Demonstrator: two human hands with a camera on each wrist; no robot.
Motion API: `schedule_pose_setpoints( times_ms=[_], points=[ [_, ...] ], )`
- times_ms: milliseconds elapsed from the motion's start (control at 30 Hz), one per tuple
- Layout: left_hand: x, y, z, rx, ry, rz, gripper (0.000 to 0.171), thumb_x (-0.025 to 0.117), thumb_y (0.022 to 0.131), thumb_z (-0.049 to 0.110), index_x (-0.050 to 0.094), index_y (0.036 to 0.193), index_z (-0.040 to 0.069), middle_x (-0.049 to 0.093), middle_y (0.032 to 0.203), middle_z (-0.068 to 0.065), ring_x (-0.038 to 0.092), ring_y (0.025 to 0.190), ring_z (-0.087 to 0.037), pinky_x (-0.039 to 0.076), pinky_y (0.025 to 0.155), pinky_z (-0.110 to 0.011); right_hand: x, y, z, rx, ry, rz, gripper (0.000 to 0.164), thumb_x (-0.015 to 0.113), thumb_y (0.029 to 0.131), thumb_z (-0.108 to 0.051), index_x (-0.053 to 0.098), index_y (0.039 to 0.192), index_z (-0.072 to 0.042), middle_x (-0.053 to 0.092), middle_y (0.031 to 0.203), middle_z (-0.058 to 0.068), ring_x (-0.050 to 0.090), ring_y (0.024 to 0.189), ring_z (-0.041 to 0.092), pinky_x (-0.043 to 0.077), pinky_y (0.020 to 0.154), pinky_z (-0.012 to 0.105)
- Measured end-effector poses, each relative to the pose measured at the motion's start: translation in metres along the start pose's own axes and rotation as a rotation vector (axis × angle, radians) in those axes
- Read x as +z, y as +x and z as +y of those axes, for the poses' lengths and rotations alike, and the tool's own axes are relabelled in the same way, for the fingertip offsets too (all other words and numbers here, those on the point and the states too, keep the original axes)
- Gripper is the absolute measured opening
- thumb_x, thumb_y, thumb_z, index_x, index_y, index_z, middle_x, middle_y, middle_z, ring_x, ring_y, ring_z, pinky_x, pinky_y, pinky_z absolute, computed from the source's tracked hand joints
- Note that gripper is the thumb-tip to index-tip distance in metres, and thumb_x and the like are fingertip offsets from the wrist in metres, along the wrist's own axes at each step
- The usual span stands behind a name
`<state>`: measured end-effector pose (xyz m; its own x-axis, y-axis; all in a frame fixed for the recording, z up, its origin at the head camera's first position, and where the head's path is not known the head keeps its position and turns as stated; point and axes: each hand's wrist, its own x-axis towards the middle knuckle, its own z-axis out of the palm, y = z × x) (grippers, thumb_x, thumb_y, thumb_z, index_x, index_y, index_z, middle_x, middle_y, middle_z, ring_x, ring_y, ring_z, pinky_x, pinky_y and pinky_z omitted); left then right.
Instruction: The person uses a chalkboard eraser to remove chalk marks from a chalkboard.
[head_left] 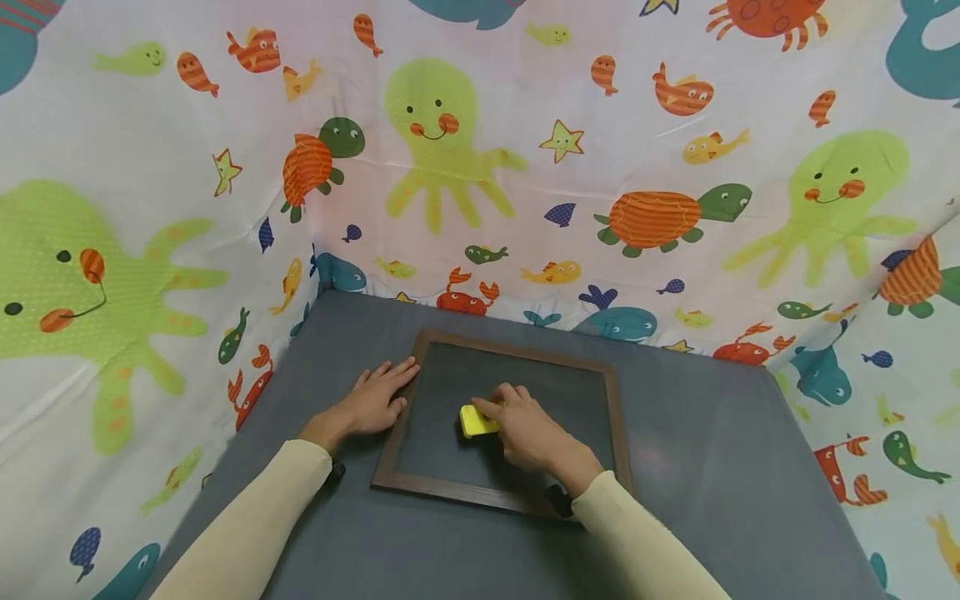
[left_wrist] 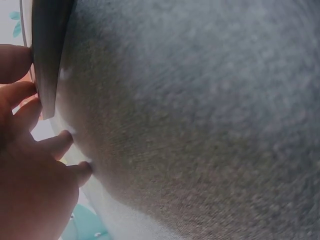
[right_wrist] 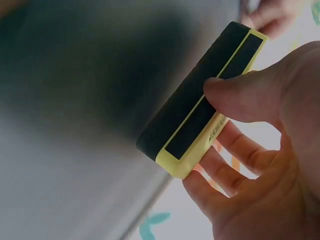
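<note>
A dark chalkboard point(head_left: 450, 383) in a brown wooden frame lies flat on the grey table. Over its middle, my right hand point(head_left: 528, 429) grips a yellow eraser point(head_left: 477, 421) with a black felt side. In the right wrist view the thumb presses one long side of the eraser point(right_wrist: 200, 105) and the fingers lie along the other. My left hand point(head_left: 372, 398) rests at the board's left edge, fingers spread and fairly straight, with fingertips touching the frame. Part of that frame point(left_wrist: 47, 60) shows beside the left fingers in the left wrist view.
Grey table surface point(head_left: 697, 467) surrounds the board. Behind it and at both sides hangs a white curtain point(head_left: 495, 92) printed with sea animals, meeting the table's edges. Dark bands point(head_left: 557, 500) sit at the wrists, below the cream sleeves.
</note>
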<state>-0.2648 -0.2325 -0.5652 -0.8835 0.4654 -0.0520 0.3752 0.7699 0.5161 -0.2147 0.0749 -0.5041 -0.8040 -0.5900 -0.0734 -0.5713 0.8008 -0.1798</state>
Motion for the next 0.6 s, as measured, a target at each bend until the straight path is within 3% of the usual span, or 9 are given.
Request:
schedule_pose_setpoints(
  times_ms=[133, 333, 600],
  points=[
    [-0.001, 0.006, 0.003, 0.015, 0.001, 0.011, 0.063, 0.055, 0.101, 0.017, 0.031, 0.159, 0.012, 0.021, 0.168, -0.007, 0.018, 0.151, -0.048, 0.01, 0.113, -0.076, -0.027, -0.018, 0.029, 0.082, 0.058, 0.062, 0.066, 0.064, 0.092, -0.004, 0.046, 0.153, -0.024, 0.05, 0.136, 0.01, 0.048, 0.119, 0.029, 0.047, 0.103, 0.046],
    [-0.003, 0.015, 0.015, 0.064, 0.022, 0.015, 0.062, 0.057, 0.1, 0.015, 0.035, 0.157, 0.009, 0.025, 0.166, -0.012, 0.023, 0.148, -0.051, 0.014, 0.111, -0.077, -0.059, -0.055, 0.078, 0.214, 0.086, 0.153, 0.066, 0.065, 0.09, -0.006, 0.046, 0.152, -0.017, 0.05, 0.133, 0.016, 0.048, 0.116, 0.032, 0.047, 0.097, 0.05],
    [0.003, 0.001, 0.008, 0.042, 0.001, 0.048, 0.063, 0.058, 0.099, 0.015, 0.034, 0.157, 0.009, 0.024, 0.166, -0.014, 0.022, 0.147, -0.052, 0.014, 0.109, -0.079, -0.101, -0.087, 0.122, 0.382, 0.088, 0.187, 0.067, 0.068, 0.093, -0.024, 0.043, 0.153, -0.01, 0.053, 0.129, 0.022, 0.053, 0.105, 0.033, 0.048, 0.08, 0.047]
  ],
)
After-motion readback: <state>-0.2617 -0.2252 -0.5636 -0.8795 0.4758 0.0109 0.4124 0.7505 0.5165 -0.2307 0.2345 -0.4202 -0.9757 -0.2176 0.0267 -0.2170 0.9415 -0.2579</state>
